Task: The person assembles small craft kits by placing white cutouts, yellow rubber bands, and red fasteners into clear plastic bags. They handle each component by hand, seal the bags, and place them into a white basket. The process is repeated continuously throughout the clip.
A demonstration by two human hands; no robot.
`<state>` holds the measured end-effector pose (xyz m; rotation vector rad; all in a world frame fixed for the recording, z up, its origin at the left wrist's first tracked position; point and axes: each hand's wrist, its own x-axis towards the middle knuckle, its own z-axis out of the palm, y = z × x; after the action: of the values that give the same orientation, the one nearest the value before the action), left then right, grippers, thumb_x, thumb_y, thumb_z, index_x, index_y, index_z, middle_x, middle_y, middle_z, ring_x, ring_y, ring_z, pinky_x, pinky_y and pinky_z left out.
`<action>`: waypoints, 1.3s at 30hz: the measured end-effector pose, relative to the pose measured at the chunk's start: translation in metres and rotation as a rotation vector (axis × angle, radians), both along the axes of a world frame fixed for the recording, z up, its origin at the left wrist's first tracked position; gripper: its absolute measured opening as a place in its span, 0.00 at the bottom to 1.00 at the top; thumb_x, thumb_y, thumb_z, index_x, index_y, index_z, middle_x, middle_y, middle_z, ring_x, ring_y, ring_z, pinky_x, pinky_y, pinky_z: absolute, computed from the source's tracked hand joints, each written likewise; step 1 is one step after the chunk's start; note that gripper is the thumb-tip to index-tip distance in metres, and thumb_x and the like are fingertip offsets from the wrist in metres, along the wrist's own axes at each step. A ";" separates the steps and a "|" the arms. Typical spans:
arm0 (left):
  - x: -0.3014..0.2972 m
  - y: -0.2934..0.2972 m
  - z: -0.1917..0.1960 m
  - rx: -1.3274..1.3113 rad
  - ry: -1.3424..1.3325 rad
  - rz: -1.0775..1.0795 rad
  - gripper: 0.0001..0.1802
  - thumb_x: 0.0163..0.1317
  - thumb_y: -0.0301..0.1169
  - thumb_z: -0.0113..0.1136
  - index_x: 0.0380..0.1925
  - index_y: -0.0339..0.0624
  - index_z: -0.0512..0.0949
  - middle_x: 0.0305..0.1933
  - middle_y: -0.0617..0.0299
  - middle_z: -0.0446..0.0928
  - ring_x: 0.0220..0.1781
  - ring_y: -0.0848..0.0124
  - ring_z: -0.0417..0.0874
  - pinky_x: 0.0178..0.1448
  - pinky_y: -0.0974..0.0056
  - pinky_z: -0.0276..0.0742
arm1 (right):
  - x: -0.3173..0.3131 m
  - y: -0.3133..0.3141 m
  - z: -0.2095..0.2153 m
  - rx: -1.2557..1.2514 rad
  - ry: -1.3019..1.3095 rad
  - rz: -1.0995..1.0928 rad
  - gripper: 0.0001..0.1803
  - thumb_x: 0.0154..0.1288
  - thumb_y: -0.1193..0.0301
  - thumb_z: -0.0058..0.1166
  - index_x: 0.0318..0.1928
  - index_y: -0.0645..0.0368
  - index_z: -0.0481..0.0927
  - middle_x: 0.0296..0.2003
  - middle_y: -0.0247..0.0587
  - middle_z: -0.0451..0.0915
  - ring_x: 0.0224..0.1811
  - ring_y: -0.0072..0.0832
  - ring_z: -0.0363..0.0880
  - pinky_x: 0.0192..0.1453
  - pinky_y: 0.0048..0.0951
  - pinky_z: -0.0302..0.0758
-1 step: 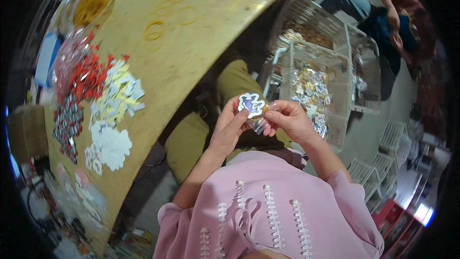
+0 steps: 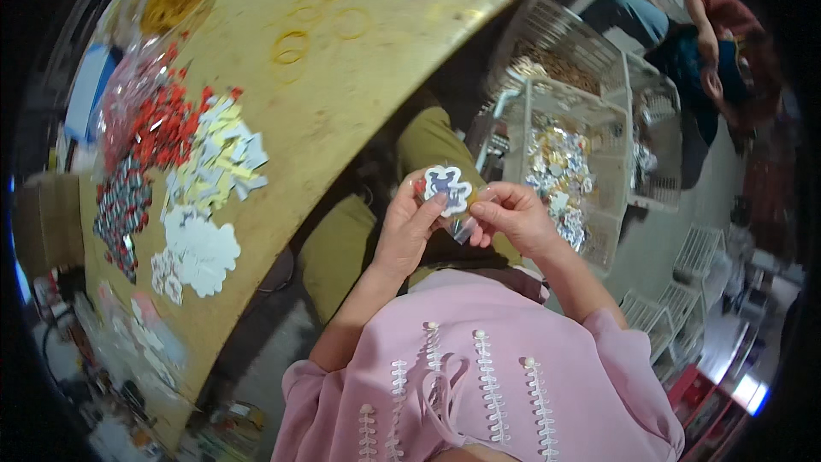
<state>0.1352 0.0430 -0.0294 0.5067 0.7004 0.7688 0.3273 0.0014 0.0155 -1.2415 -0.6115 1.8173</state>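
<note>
My left hand (image 2: 409,224) and my right hand (image 2: 513,218) meet in front of my chest, above my lap. Between them they hold a small white and purple flower-shaped card (image 2: 446,188) with a red bit at its left edge. My left thumb and fingers pinch the card from below. My right fingers grip a small clear plastic pouch (image 2: 463,228) hanging just under the card. Both forearms come up out of pink sleeves.
A yellow wooden table (image 2: 368,77) lies to my left with a heap of red pieces (image 2: 162,128), white and yellow cut-outs (image 2: 224,158), white shaped cards (image 2: 203,250), rubber bands (image 2: 291,47). White wire baskets (image 2: 599,111) of shiny pieces (image 2: 558,162) stand at right. Another person (image 2: 718,51) sits beyond.
</note>
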 end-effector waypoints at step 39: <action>-0.055 -0.026 0.036 0.392 0.633 -0.069 0.15 0.60 0.26 0.69 0.44 0.37 0.76 0.34 0.58 0.84 0.37 0.73 0.86 0.43 0.67 0.81 | -0.076 0.006 -0.042 0.010 -0.304 0.093 0.12 0.66 0.67 0.65 0.29 0.60 0.79 0.22 0.29 0.77 0.24 0.14 0.75 0.24 0.19 0.71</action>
<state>0.0800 0.0174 0.0071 1.1537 1.1150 0.6821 0.2512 0.0079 -0.0267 -1.5186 -0.8581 1.7099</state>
